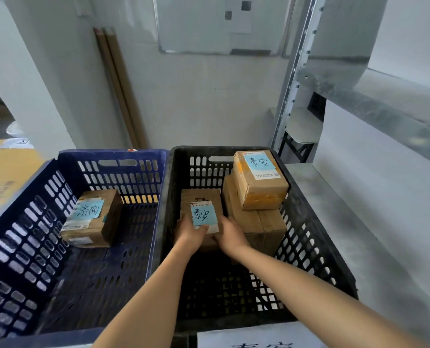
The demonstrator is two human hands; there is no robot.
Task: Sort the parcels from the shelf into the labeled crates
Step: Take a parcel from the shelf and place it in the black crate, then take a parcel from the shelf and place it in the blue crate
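Both arms reach into the black crate (170,187). Left grip (192,233) and right grip (231,236) clasp the near end of a small parcel (201,200), one on each side, fingers curled round its edges. It sits low in the crate, blue note up; I cannot tell if it rests on the floor. Stacked parcels (259,187) stand just right of it. The blue crate (65,159) alongside holds a lone parcel (96,222). Metal shelf (374,101) at right.

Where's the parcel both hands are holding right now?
Head view, centre: the parcel is inside the black crate, near its left wall, just left of the stacked boxes, gripped by the left hand and right hand.
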